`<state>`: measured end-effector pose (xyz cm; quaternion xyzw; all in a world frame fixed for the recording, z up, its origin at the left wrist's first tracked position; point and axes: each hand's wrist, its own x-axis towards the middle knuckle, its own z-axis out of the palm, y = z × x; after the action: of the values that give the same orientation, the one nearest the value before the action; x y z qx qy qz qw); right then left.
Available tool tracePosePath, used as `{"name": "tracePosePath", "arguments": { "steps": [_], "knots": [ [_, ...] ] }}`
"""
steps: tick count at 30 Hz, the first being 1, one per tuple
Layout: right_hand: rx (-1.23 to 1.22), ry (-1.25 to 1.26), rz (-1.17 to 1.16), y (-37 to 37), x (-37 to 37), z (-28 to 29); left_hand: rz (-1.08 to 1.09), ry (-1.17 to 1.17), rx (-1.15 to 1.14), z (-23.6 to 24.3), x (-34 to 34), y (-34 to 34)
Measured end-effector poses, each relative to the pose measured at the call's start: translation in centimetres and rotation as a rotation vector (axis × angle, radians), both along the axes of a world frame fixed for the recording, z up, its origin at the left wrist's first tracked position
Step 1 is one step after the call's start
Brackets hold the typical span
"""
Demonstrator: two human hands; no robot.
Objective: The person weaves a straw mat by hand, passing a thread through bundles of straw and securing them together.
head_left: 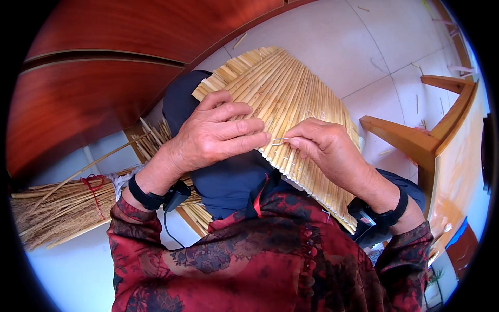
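A fan-shaped mat of pale straw stalks (291,88), stitched side by side, lies across my lap on dark trousers. My left hand (221,125) is closed on the mat's left part, its curled fingers resting on the stalks. Just to its right, my right hand (319,145) pinches a thin, pale needle-like piece (280,139) against the stalks; whether it is a needle or stiff thread I cannot tell. Fine white threads (312,114) show on the mat near that hand, and small stitches run along the lower edge.
Red-brown wooden cabinets (99,99) stand at upper left. Bundles of brush-tipped stalks, one tied with red string (93,190), lie at my left. A wooden stool or small table (447,151) is at my right. Loose straw bits (240,41) lie on the tiled floor (348,52).
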<state>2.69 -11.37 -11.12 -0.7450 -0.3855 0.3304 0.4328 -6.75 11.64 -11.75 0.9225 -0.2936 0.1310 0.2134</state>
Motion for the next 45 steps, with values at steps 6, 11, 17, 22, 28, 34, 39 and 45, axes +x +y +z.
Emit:
{"name": "tracePosePath", "arguments": {
  "steps": [6, 11, 17, 22, 28, 34, 39, 45],
  "knots": [
    [-0.043, -0.08, -0.069, -1.2, 0.2, 0.2, -0.039, 0.119, -0.038, -0.2, 0.5, 0.4],
    [0.018, -0.033, -0.133, -1.4, -0.2, -0.5, -0.063, 0.098, -0.031, -0.3, 1.0, 0.0],
    [-0.102, 0.378, -0.288, -2.2, -0.2, 1.3, -0.154, 0.077, -0.059, 0.8, 2.6, -0.2],
    [-0.021, 0.509, -0.367, -3.2, -0.3, 3.3, -0.217, 0.069, -0.066, 4.5, 4.1, -1.0],
    [0.161, -0.01, -0.184, -2.9, -1.1, 2.2, -0.228, 0.136, -0.077, 4.5, 2.8, -0.9],
    [0.146, -0.171, -0.014, -1.4, -0.2, 0.7, -0.063, 0.196, -0.143, 2.6, 1.5, -0.1],
    [0.169, -0.049, -0.003, -0.6, 0.9, 0.0, 0.007, 0.052, -0.115, 1.5, 1.4, 0.2],
    [0.171, -0.085, 0.078, -0.5, 2.0, 0.7, 0.072, -0.03, -0.04, 1.2, 1.6, 0.1]
  ]
}}
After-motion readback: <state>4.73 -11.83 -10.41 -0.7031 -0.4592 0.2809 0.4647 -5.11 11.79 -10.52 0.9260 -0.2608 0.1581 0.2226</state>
